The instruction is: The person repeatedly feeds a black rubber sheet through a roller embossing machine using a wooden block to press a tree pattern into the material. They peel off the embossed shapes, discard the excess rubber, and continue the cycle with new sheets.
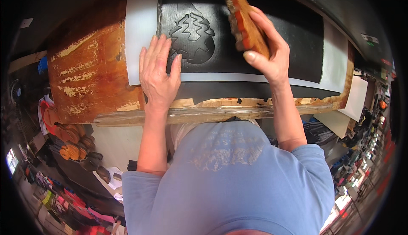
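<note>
The left hand (158,71) lay flat and open, fingers spread, gripping nothing; its palm rested on the white sheet (140,31) and its fingertips pressed the near edge of the black sheet (293,35), touching the cut-out shape (192,37) outlined there. Both sheets lay on a worn wooden block (89,73). Further right, the right hand (265,50) was closed around a brown wooden tool (244,20), holding it tilted just above the black sheet, beside the cut-out.
</note>
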{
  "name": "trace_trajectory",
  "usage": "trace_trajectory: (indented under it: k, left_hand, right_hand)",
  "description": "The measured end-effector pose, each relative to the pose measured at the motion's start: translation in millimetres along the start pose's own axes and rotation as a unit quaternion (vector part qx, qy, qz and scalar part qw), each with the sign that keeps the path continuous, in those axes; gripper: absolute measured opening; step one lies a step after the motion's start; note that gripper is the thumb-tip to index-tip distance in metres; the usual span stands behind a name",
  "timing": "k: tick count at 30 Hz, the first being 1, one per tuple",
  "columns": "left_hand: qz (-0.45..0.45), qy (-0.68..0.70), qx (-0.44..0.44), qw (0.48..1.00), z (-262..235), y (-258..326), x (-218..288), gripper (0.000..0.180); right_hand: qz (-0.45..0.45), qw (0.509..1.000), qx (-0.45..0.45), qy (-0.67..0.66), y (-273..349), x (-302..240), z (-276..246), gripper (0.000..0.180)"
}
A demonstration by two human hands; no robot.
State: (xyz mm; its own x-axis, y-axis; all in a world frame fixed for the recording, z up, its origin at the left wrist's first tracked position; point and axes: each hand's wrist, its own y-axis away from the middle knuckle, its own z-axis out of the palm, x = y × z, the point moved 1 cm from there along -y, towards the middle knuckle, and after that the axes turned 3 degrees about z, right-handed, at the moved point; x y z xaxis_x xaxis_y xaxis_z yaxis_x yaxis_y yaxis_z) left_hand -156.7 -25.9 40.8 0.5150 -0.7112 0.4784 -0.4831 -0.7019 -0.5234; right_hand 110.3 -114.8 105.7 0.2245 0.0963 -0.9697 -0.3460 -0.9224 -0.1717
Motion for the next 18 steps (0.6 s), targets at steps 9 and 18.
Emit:
trace_trajectory:
  k: [9, 18]
  left_hand:
    - [-0.015, 0.024, 0.002, 1.000, -2.9, -5.8, 1.9, 0.039]
    - [-0.016, 0.194, -0.059, 0.979, -30.1, 32.2, 61.0, 0.024]
  right_hand:
    - [-0.098, 0.926, -0.012, 0.364, 26.5, 29.8, 10.0, 0.081]
    - [-0.090, 0.954, -0.028, 0.285, 24.1, 28.1, -4.5, 0.094]
